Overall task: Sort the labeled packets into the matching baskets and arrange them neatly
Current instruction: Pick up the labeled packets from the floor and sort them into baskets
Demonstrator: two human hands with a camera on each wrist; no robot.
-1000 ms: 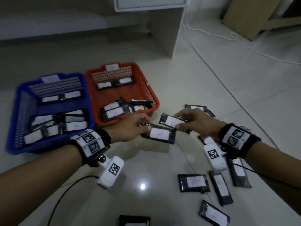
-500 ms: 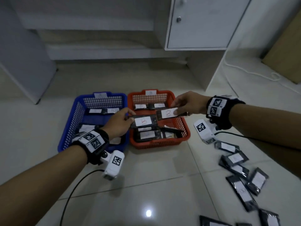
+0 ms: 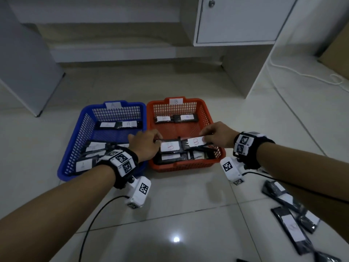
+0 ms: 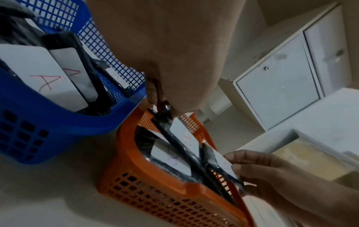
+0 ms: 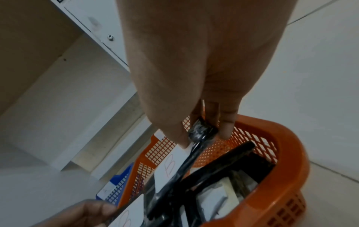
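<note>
Packets (image 3: 194,142) pinched in both hands.

A glossy pale tiled floor (image 3: 188,214) with thin dark grout lines fills the head view; a small bright glare spot (image 3: 176,239) sits at 6 o'clock. At 1 o'clock a white cabinet (image 3: 236,19) has a door with a round knob (image 3: 211,3). A grey panel (image 3: 24,59) stands at 10 o'clock. A white cord (image 3: 302,73) trails at 3 o'clock beside a brown board (image 3: 338,53).
</note>
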